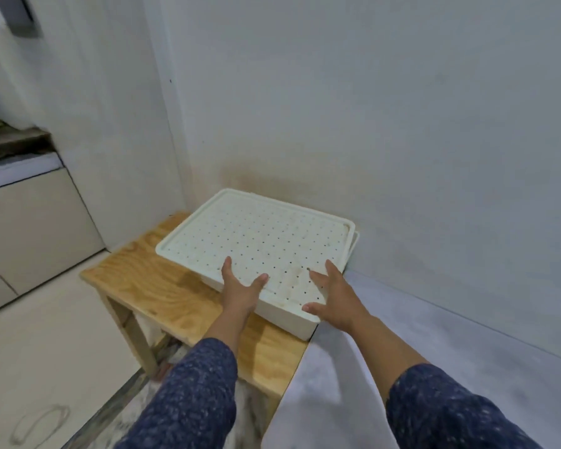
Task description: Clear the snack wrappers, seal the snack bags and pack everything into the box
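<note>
A white plastic box stands on a small wooden table, pushed against the wall. A white lid dotted with small holes covers it, so whatever is inside is hidden. My left hand rests at the lid's near edge with thumb and fingers spread. My right hand lies at the box's near right corner, fingers apart over the lid and thumb at the rim. Neither hand holds anything. No snack bags or wrappers are in view.
A surface under a pale grey-white cloth adjoins the table on the right. The white wall is directly behind the box. A beige cabinet stands at the left, with tiled floor below.
</note>
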